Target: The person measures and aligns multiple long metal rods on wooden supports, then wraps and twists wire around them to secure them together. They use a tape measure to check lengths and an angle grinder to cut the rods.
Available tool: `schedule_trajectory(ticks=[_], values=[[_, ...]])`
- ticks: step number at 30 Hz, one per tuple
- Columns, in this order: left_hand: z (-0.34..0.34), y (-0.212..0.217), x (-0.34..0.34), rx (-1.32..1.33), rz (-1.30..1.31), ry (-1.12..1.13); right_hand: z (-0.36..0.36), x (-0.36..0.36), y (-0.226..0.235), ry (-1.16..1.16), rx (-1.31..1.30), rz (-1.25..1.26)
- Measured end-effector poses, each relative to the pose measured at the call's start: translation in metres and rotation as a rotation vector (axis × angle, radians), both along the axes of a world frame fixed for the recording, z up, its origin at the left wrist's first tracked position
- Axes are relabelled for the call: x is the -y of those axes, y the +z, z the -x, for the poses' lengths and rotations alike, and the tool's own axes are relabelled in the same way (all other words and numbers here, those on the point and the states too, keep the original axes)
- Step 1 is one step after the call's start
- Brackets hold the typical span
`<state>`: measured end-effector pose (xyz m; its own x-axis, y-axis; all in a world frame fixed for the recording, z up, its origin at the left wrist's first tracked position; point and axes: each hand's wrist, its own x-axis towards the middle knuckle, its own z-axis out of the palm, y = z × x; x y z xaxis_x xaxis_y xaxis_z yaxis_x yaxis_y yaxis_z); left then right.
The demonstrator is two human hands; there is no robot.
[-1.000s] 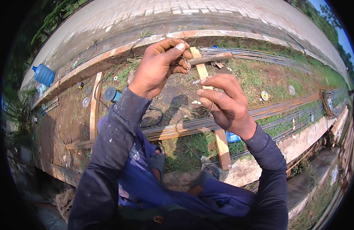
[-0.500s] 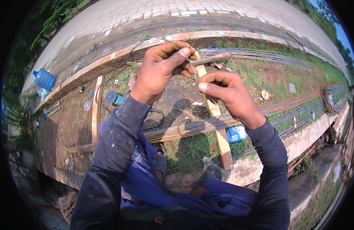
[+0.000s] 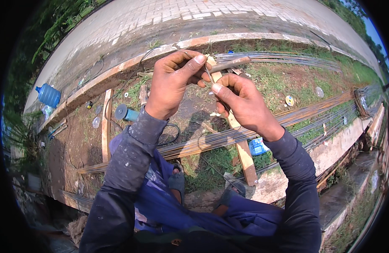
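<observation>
Both of my hands are raised over the ground, close together, thumbs toward each other. My left hand pinches a thin wire between thumb and fingers. My right hand grips the same wire just below, thumb tip pressed against the fingers. A brownish round rod juts rightward from beside my left fingertips; its near end is hidden, and I cannot tell whether those fingers hold it. Beneath the hands, a bundle of rusty steel bars crosses a wooden plank.
More bars lie at the far right by a concrete curb. To the left are a blue water jug, a reel and another plank. A blue packet lies right of the near plank.
My right hand has moved up and left, bringing its thumb nearer to my left fingertips. The wire stays between both hands. The view has shifted slightly.
</observation>
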<state>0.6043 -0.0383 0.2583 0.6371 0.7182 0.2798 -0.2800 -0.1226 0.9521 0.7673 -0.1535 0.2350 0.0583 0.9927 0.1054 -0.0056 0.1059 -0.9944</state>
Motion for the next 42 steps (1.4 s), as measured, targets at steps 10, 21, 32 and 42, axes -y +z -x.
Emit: schedule_trajectory(ticks=[10,21,32,42], values=[[0.002,0.001,0.004,0.107,0.126,-0.131,-0.013,0.002,0.0,0.089,-0.436,-0.034],[-0.001,0.006,0.009,0.077,-0.08,-0.001,-0.023,0.004,0.009,0.066,-0.367,-0.025],[0.003,0.008,0.018,-0.066,-1.052,0.128,-0.035,0.0,0.009,0.164,-0.544,0.154],[-0.003,-0.004,0.016,-0.165,-1.281,0.429,-0.021,-0.003,0.006,0.112,-0.397,0.091]])
